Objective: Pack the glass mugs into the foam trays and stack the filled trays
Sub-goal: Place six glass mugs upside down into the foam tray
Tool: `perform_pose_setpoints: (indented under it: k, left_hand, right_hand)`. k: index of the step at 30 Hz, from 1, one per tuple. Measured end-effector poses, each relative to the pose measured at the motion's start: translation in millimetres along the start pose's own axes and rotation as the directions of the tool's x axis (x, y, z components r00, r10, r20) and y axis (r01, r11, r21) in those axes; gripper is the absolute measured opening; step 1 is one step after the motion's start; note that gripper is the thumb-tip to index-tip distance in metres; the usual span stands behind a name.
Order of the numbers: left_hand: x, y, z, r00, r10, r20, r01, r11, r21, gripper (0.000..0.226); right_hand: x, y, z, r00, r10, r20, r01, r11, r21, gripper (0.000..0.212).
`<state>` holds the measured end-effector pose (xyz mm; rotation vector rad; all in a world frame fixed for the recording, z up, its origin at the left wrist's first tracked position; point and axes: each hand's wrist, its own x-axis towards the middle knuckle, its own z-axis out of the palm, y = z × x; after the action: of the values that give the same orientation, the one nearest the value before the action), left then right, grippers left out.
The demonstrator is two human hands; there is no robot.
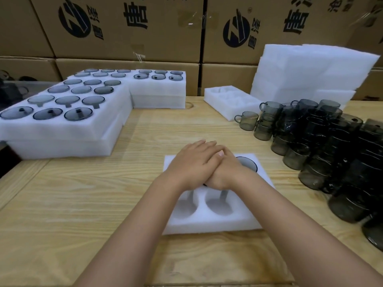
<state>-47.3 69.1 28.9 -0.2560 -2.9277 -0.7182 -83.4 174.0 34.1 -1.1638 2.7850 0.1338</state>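
Observation:
A white foam tray (209, 221) lies on the wooden table in front of me. My left hand (191, 163) lies flat across my right hand (228, 172), and both press down on the middle of the tray. A smoky glass mug (247, 163) sits in the tray's far right slot, beside my right hand. A dark rim peeks out under my palms. The two near slots are empty. Several loose grey glass mugs (331, 141) are piled at the right of the table.
Stacked foam trays filled with glass lids and mugs (62, 100) stand at the left, more (158, 88) behind. An empty tray (228, 102) and a pile of foam sheets (310, 71) are at the back right. Cardboard boxes (128, 27) wall the far side.

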Motion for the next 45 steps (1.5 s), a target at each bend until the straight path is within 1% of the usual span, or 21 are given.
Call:
perform_pose_setpoints:
  k: [3, 6, 7, 8, 9, 10, 11, 12, 13, 15, 17, 18, 19, 20, 22, 24, 26, 29, 35, 41, 45]
  left_hand:
    - [-5, 3, -1, 0.998, -0.01, -0.057, 0.015, 0.997, 0.08, 0.044]
    - [-15, -13, -12, 0.956, -0.051, -0.287, 0.097, 0.984, 0.148, 0.042]
    - [-20, -22, -16, 0.923, -0.099, -0.372, 0.141, 0.986, 0.086, 0.039]
    - [-25, -32, -19, 0.885, -0.181, -0.428, 0.171, 0.983, -0.061, 0.035]
    - [-32, -42, -20, 0.854, -0.285, -0.435, 0.172, 0.944, -0.281, 0.03]
    - [-39, -49, -18, 0.837, -0.378, -0.394, 0.137, 0.844, -0.518, 0.025]
    - [-44, -55, -14, 0.837, -0.434, -0.333, 0.095, 0.715, -0.692, 0.023]
    - [-47, -58, -10, 0.845, -0.458, -0.278, 0.073, 0.613, -0.787, 0.022]
    - [-49, -60, -7, 0.856, -0.456, -0.243, 0.069, 0.568, -0.82, 0.022]
    - [-48, -65, -1, 0.874, -0.423, -0.24, 0.067, 0.593, -0.802, 0.022]
    - [-46, -67, 3, 0.872, -0.426, -0.243, 0.088, 0.623, -0.777, 0.015]
    - [-44, -68, 3, 0.866, -0.44, -0.238, 0.096, 0.613, -0.784, 0.012]
    - [-44, -68, 4, 0.863, -0.45, -0.23, 0.099, 0.597, -0.796, 0.01]
    - [-44, -68, 5, 0.862, -0.453, -0.225, 0.097, 0.585, -0.805, 0.01]
    - [-43, -68, 7, 0.864, -0.45, -0.225, 0.093, 0.583, -0.807, 0.015]
    - [-41, -68, 8, 0.864, -0.443, -0.238, 0.093, 0.606, -0.79, 0.016]
    - [-40, -69, 10, 0.867, -0.432, -0.249, 0.095, 0.634, -0.768, 0.016]
    - [-40, -68, 11, 0.868, -0.423, -0.258, 0.088, 0.644, -0.76, 0.016]
    - [-39, -72, 12, 0.866, -0.423, -0.267, 0.089, 0.655, -0.75, 0.019]
    - [-37, -74, 14, 0.863, -0.426, -0.272, 0.088, 0.656, -0.75, 0.025]
    - [-37, -75, 15, 0.865, -0.42, -0.276, 0.086, 0.665, -0.742, 0.029]
  right_hand:
    - [-2, -2, 1, 0.999, 0.024, -0.025, -0.024, 1.0, 0.008, 0.066]
    - [-2, -7, 3, 0.995, 0.059, -0.079, -0.049, 0.991, 0.122, 0.059]
    - [-1, -8, 4, 0.992, 0.079, -0.095, -0.063, 0.986, 0.157, 0.058]
    - [-1, -8, 4, 0.991, 0.094, -0.096, -0.075, 0.98, 0.184, 0.06]
    - [-1, -7, 5, 0.991, 0.1, -0.085, -0.082, 0.976, 0.2, 0.063]
    - [-1, -6, 5, 0.992, 0.101, -0.072, -0.084, 0.975, 0.205, 0.066]
    - [-1, -5, 5, 0.993, 0.098, -0.066, -0.083, 0.976, 0.2, 0.067]
    - [-1, -4, 5, 0.993, 0.095, -0.068, -0.08, 0.978, 0.193, 0.068]
    - [-1, -4, 4, 0.993, 0.092, -0.077, -0.075, 0.976, 0.206, 0.068]
    - [-1, -2, 0, 0.988, 0.092, -0.121, -0.039, 0.924, 0.379, 0.067]
    - [0, 7, -10, 0.961, 0.154, -0.229, 0.049, 0.72, 0.692, 0.06]
    - [1, 18, -16, 0.919, 0.241, -0.313, 0.098, 0.629, 0.771, 0.055]
    - [3, 34, -22, 0.849, 0.352, -0.395, 0.098, 0.629, 0.771, 0.051]
    - [5, 54, -28, 0.765, 0.451, -0.459, 0.023, 0.695, 0.719, 0.047]
    - [9, 97, -37, 0.632, 0.582, -0.513, -0.305, 0.794, 0.525, 0.043]
    - [9, 134, -40, 0.604, 0.649, -0.463, -0.621, 0.747, 0.236, 0.038]
    - [7, 160, -40, 0.638, 0.663, -0.392, -0.733, 0.679, -0.044, 0.04]
    - [3, 181, -39, 0.676, 0.622, -0.394, -0.733, 0.621, -0.278, 0.04]
    - [6, 181, -30, 0.74, 0.563, -0.369, -0.672, 0.585, -0.454, 0.025]
    - [4, 186, -34, 0.72, 0.581, -0.379, -0.694, 0.601, -0.397, 0.009]
    - [-2, 187, -37, 0.703, 0.572, -0.423, -0.705, 0.638, -0.309, 0.014]
